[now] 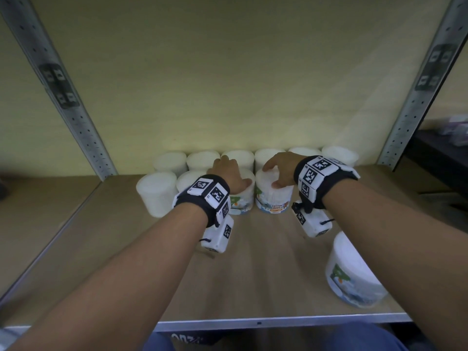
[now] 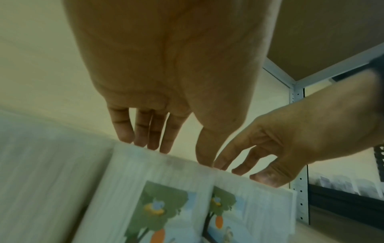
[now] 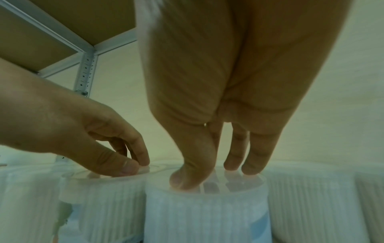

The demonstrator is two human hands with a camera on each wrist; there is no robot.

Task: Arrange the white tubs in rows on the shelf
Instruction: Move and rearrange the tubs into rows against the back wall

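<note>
Tubs stand on the shelf [image 1: 253, 282]: a back row [image 1: 255, 158] against the wall, a second row started in front.

Left post [image 1: 65, 97] bounds the shelf; second row starts well inboard of it, bare board to its left.

Left hand [image 1: 229, 177]: fingers curled down over the lid rim of the third front tub [image 1: 243, 201], holding it from above.

Right hand [image 1: 281, 171]: thumb and fingertips pressed on the lid of the fourth front tub [image 1: 274, 198], touching its neighbour.

Judgement: light, stiff plastic, smooth wall; full of cotton buds. Top-rim hold suits; sliding beats lifting.

Loose tub [image 1: 352, 269] near the front edge, right; open room right of the fourth tub for it. The front lip is close, so it could be knocked off.
</note>
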